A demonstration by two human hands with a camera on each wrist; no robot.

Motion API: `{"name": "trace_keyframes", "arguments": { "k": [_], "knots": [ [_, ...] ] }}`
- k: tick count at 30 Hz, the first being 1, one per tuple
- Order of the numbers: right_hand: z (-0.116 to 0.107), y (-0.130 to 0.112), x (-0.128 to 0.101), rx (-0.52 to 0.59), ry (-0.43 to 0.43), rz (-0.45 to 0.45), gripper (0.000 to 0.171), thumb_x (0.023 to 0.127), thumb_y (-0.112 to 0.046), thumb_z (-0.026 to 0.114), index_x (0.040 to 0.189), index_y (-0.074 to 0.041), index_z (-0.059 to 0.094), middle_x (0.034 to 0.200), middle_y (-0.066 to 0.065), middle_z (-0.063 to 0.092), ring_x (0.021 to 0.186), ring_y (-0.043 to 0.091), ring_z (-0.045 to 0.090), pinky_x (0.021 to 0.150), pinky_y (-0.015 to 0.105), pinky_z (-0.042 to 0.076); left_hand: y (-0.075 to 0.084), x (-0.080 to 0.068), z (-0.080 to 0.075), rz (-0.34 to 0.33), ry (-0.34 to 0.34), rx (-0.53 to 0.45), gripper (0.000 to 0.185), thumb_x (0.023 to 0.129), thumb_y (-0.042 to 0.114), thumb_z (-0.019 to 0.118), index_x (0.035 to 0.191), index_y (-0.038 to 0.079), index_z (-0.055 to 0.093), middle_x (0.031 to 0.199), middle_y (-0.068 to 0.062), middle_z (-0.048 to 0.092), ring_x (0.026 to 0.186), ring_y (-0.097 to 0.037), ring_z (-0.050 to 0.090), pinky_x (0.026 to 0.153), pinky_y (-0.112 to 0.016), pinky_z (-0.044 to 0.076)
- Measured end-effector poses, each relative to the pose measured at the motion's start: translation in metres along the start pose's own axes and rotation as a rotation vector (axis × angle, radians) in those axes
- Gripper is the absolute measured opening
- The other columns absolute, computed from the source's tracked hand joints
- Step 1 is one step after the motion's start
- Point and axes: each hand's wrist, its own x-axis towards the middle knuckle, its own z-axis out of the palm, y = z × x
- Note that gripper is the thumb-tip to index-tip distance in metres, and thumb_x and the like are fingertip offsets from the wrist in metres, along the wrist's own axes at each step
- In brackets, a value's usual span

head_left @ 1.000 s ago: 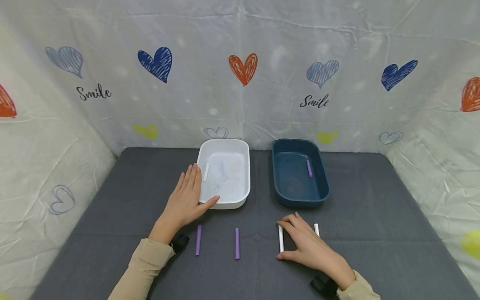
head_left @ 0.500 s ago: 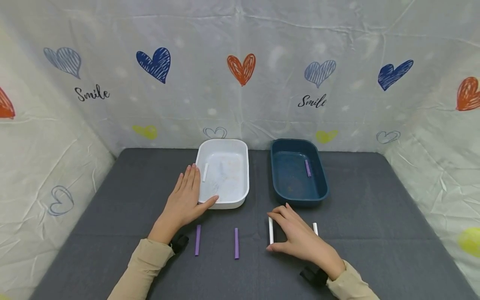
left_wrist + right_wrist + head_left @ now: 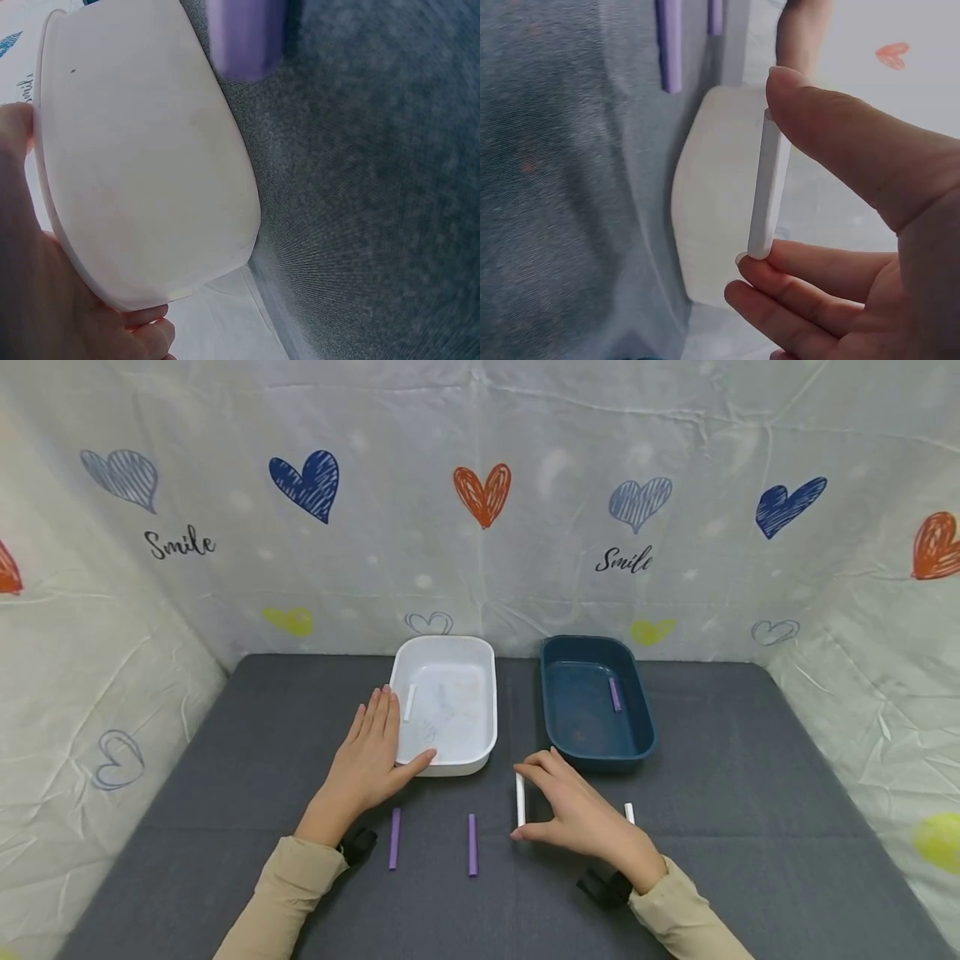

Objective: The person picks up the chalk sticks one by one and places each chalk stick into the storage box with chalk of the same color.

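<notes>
**One white stick pinched end to end**

One short white chalk-like stick [image 3: 520,799] held by its two ends between thumb and fingers of the right hand [image 3: 581,822], just clear of the grey mat [image 3: 750,793]; best kept level, grip light; left hand [image 3: 367,764] lies flat-fingered against the white plastic tray [image 3: 480,752], thumb on its near rim, steadying it.

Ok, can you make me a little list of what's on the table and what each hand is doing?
right hand: pinches a white stick end to end, thumb and fingers
left hand: rests on the white tray, thumb on its front rim
white tray: holds one white stick
blue tray: holds one purple stick
on the mat: two purple sticks, one white stick beside the right hand
</notes>
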Motion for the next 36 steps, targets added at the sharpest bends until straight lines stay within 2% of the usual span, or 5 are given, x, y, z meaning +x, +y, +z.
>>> {"name": "trace_keyframes", "arguments": {
  "k": [9, 13, 16, 23, 36],
  "knots": [
    [-0.004, -0.009, 0.012, 0.009, -0.019, 0.027, 0.081, 0.077, -0.039, 0.086, 0.141, -0.003, 0.053, 0.129, 0.003, 0.05, 0.126, 0.02, 0.048, 0.121, 0.037, 0.016, 0.0, 0.0, -0.002, 0.006, 0.001, -0.01, 0.106, 0.094, 0.066, 0.047, 0.154, -0.011, 0.006, 0.163, -0.025, 0.0, 0.151, -0.037, 0.0, 0.121, -0.05, 0.006],
    [-0.006, -0.012, 0.017, 0.023, -0.02, 0.027, 0.081, 0.078, -0.039, 0.085, 0.142, -0.002, 0.052, 0.131, 0.003, 0.049, 0.124, 0.019, 0.049, 0.112, 0.038, 0.036, 0.0, 0.001, -0.002, 0.004, 0.0, -0.008, 0.106, 0.094, 0.066, 0.047, 0.154, -0.011, 0.006, 0.163, -0.025, -0.001, 0.151, -0.036, -0.001, 0.121, -0.051, 0.005],
    [-0.008, -0.013, 0.021, 0.038, -0.014, 0.027, 0.081, 0.078, -0.039, 0.085, 0.142, -0.002, 0.051, 0.132, 0.004, 0.049, 0.121, 0.019, 0.051, 0.101, 0.04, 0.045, 0.0, 0.001, -0.002, 0.004, -0.002, -0.009, 0.106, 0.094, 0.066, 0.047, 0.154, -0.011, 0.006, 0.163, -0.025, -0.001, 0.151, -0.036, -0.001, 0.121, -0.05, 0.005],
    [-0.013, -0.019, 0.031, 0.06, 0.004, 0.013, 0.08, 0.08, -0.038, 0.084, 0.143, -0.004, 0.05, 0.133, 0.004, 0.049, 0.121, 0.021, 0.051, 0.101, 0.041, 0.045, 0.0, 0.001, -0.002, 0.005, -0.002, -0.009, 0.106, 0.094, 0.066, 0.047, 0.154, -0.011, 0.007, 0.162, -0.026, 0.0, 0.151, -0.037, -0.001, 0.121, -0.05, 0.006],
    [-0.015, -0.029, 0.049, 0.094, -0.012, 0.001, 0.079, 0.081, -0.038, 0.083, 0.144, -0.005, 0.05, 0.136, 0.005, 0.048, 0.125, 0.021, 0.048, 0.103, 0.041, 0.044, -0.001, 0.0, -0.001, -0.002, -0.01, -0.01, 0.106, 0.094, 0.067, 0.046, 0.154, -0.011, 0.005, 0.162, -0.026, -0.001, 0.151, -0.036, -0.002, 0.121, -0.05, 0.004]
  ]
}}
